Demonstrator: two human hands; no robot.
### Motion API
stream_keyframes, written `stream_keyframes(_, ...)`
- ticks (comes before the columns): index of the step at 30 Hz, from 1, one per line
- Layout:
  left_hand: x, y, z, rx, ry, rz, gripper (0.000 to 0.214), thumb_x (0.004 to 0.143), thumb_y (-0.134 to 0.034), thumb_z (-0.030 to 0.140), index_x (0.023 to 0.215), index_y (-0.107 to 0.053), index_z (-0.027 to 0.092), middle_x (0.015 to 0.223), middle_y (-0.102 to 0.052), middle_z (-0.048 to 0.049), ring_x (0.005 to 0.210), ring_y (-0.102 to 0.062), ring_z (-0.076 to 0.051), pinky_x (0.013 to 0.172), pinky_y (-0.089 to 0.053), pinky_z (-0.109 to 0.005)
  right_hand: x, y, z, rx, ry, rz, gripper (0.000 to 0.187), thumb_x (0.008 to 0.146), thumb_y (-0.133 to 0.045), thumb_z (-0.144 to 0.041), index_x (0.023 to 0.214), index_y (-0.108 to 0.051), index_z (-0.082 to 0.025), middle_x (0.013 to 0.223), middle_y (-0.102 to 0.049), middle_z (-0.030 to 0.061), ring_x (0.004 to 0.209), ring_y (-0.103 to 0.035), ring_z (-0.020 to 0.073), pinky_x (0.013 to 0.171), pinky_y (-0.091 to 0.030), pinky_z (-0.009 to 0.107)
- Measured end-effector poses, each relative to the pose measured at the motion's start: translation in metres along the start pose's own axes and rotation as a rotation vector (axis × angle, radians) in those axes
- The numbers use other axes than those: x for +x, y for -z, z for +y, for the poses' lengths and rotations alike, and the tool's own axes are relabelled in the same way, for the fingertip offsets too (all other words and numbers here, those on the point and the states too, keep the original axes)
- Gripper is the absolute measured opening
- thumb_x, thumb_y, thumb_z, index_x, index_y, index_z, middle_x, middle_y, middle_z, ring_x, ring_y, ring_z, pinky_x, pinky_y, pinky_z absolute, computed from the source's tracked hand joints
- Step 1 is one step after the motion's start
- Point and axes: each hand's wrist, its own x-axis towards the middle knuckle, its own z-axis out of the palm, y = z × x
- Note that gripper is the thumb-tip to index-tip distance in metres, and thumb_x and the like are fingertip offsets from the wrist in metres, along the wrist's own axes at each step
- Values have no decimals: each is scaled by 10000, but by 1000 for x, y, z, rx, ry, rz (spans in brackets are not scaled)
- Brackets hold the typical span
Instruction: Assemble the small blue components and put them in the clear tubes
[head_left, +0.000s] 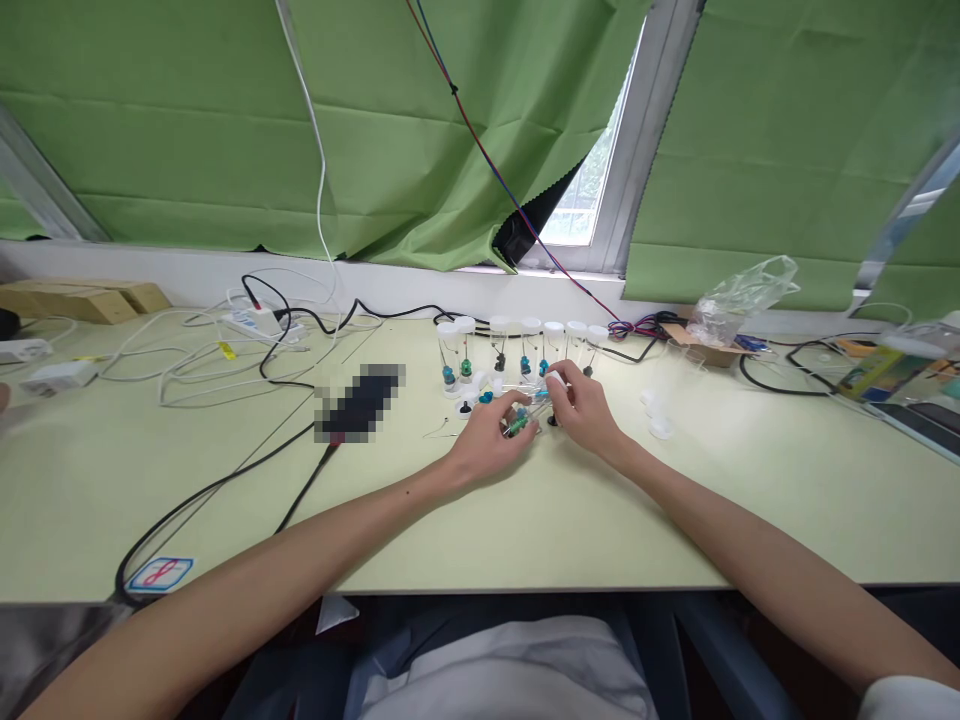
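My left hand (pixel 491 440) is curled low over the table, its fingers round a clear vial with a green piece (pixel 517 425) inside; part of it is covered by my fingers. Close beside it, my right hand (pixel 585 408) pinches a white cap (pixel 555 382) between thumb and fingertips. A small light-blue piece (pixel 541 393) shows between the hands; what it belongs to is unclear. Behind them stand several clear vials (pixel 465 350) with white caps, holding blue, green or dark pieces on thin stems. Near my left fingers lie a black piece (pixel 465 407) and a blue piece (pixel 486 397).
Loose white caps (pixel 660 427) lie right of my right hand. A pixelated dark device (pixel 360 403) with a black cable (pixel 306 490) is at the left. White cables and a power strip (pixel 255 320) lie farther back. A plastic bag (pixel 739 300) sits on a cardboard box (pixel 705 347) at back right.
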Motion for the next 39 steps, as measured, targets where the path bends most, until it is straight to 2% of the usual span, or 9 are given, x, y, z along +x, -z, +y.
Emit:
stream_keyframes(5, -1, 0, 0, -3, -23, -33, 318, 859, -586, 381, 1108, -621, 187, 622, -495, 60, 516, -393, -91, 562, -348, -245, 0, 2, 1, -30, -32, -17, 186, 968, -408, -358, 865, -486, -223, 537, -413, -72, 487, -413, 122, 538, -330, 250)
stream_keyframes(14, -2, 0, -4, 22, -82, -71, 313, 856, -595, 376, 1111, -622, 196, 627, -493, 65, 492, -378, -83, 556, -360, -240, 2, 4, 0, -29, -22, -14, 324, 937, -450, -384, 666, -402, -212, 538, -379, -57, 538, -347, 118, 565, -307, 259)
stream_keyframes(20, -1, 0, -5, 49, -103, -67, 312, 859, -592, 375, 1111, -631, 195, 634, -498, 60, 498, -385, -85, 555, -355, -241, 1, 3, 0, 33, -60, -34, 372, 949, -455, -438, 656, -418, -212, 525, -405, -52, 536, -386, 125, 567, -321, 264)
stream_keyframes(29, -2, 0, -5, 51, -131, -78, 318, 861, -588, 371, 1114, -640, 186, 612, -467, 62, 506, -387, -87, 557, -349, -236, -2, 0, 5, 155, -71, -25, 362, 954, -432, -385, 634, -407, -218, 476, -375, -58, 482, -381, 119, 505, -302, 252)
stream_keyframes(39, -2, 0, -5, 63, -132, -82, 313, 856, -589, 381, 1097, -643, 188, 647, -508, 51, 504, -390, -84, 557, -355, -237, 0, 3, 4, 194, -108, -91, 327, 916, -429, -372, 628, -435, -218, 489, -409, -42, 457, -398, 123, 450, -293, 248)
